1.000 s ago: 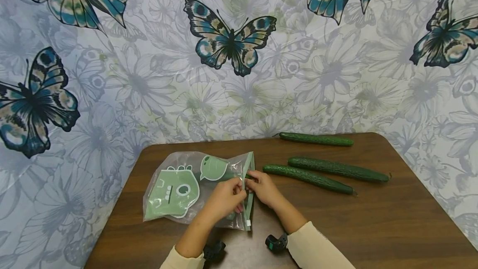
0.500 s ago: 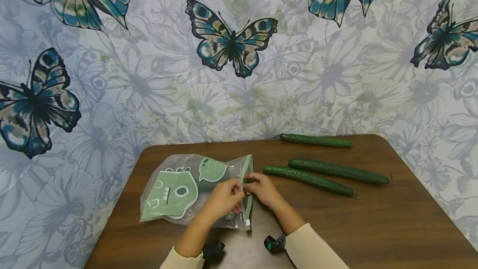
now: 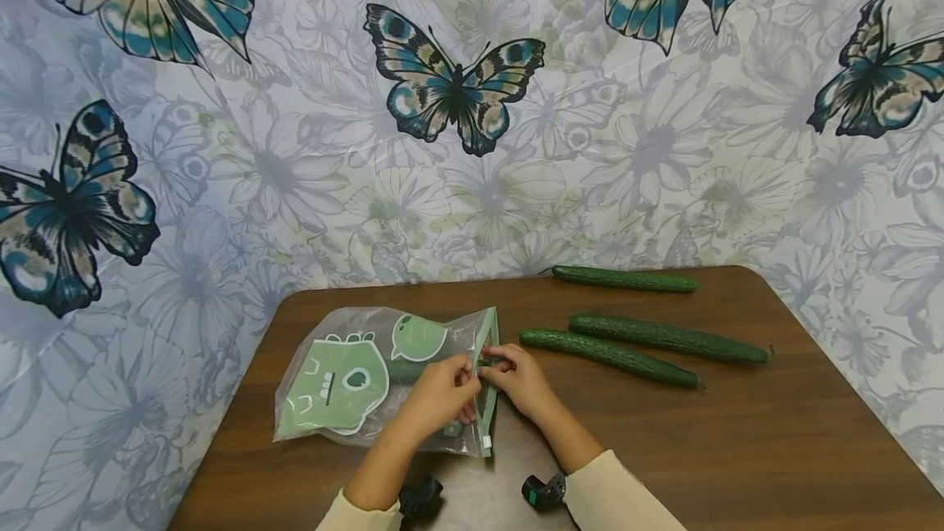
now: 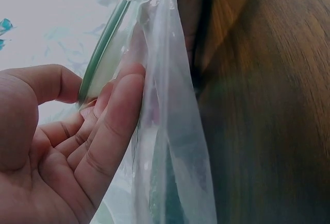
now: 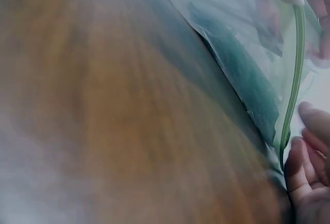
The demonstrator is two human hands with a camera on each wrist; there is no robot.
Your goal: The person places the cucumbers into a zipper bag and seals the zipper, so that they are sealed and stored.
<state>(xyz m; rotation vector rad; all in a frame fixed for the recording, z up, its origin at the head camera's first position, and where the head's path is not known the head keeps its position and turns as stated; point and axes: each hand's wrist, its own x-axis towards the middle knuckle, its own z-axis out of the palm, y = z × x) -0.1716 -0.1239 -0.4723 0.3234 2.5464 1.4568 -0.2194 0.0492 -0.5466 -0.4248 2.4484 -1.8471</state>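
Observation:
A clear zip bag (image 3: 347, 383) with pale green cartoon prints lies on the left of the table, its green-edged mouth facing right. My left hand (image 3: 442, 392) pinches the edge of that mouth; in the left wrist view, thumb and fingertips (image 4: 69, 87) meet at the green strip (image 4: 103, 49). At the opening, my right hand (image 3: 519, 379) has curled fingers, thumb and forefinger around the end of a cucumber (image 3: 406, 372) that runs inside the bag. Another dark green shape (image 5: 232, 59) shows through the plastic in the right wrist view. The white slider (image 3: 486, 442) sits at the strip's near end.
Two cucumbers lie side by side right of the bag, a nearer cucumber (image 3: 612, 359) and a farther cucumber (image 3: 667, 338). A third cucumber (image 3: 623, 279) lies at the back edge of the brown table (image 3: 737, 433). Behind hangs a butterfly-patterned cloth (image 3: 457, 211).
My right hand has edged left to the bag's mouth, and the cucumber shows more within the plastic. The bag has shifted slightly left. My left hand keeps its pinch.

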